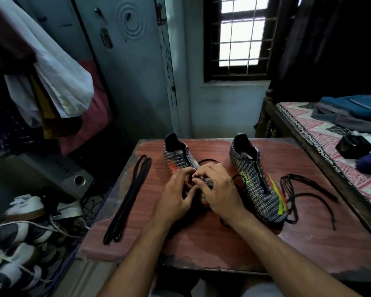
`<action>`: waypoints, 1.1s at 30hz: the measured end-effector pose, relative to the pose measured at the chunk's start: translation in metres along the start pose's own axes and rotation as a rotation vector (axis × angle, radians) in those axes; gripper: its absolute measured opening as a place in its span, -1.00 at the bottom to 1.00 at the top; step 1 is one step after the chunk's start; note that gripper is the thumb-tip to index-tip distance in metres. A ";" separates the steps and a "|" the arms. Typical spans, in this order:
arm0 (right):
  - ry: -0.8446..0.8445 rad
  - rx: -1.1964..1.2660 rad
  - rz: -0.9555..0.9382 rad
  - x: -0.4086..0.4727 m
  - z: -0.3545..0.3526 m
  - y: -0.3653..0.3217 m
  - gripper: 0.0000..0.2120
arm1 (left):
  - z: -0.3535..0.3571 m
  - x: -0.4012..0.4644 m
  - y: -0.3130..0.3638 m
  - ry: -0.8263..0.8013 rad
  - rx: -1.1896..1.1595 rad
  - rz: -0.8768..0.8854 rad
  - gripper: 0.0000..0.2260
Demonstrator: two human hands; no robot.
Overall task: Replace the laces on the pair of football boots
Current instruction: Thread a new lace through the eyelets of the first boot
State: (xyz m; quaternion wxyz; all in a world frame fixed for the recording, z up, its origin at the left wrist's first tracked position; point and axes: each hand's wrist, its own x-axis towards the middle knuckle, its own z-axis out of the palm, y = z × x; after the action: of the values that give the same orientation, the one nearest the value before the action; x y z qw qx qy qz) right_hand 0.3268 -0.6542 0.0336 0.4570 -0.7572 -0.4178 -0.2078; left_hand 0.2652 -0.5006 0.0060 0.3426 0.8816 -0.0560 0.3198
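Head view: dark patterned football boot with orange flash (pixel 177 161), left of the pair, lies on the reddish wood-grain counter (pixel 201 236) with heel away from the person and toe toward them; its long axis runs roughly near-to-far, tilted slightly. Both hands sit over its forefoot, hiding the eyelets there. Left hand (pixel 177 200) has fingers curled, thumb and forefinger pinched at the lacing area; right hand (pixel 218 191) likewise curled, fingertips meeting the left at the tongue. What exactly is pinched is too occluded to tell; a black lace loop (pixel 208 161) shows just beyond the knuckles. Judgement: lace being worked through this boot's eyelets, task roughly mid-way. Both forearms come in from the near edge, converging; neither hand is clearly nearer. Second matching boot with yellow-green flash (pixel 259 185) stands just right, parallel, eyelets apparently bare. Loose tangled black lace (pixel 304 194) lies right of it; folded straight black lace bundle (pixel 126 200) lies well left. Bed with patterned pink sheet (pixel 321 133) right; shoes on floor (pixel 23 232) left.
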 end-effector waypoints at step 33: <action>0.204 0.471 -0.035 0.045 -0.181 -0.187 -0.90 | -0.048 0.049 0.080 -0.512 0.283 -0.212 -0.14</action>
State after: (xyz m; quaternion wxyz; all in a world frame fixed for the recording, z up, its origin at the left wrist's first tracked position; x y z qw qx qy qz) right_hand 0.2102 -0.7475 0.2515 0.6569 -0.5976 -0.4196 -0.1880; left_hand 0.2533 -0.5250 0.1078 0.2229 0.9733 -0.0031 0.0543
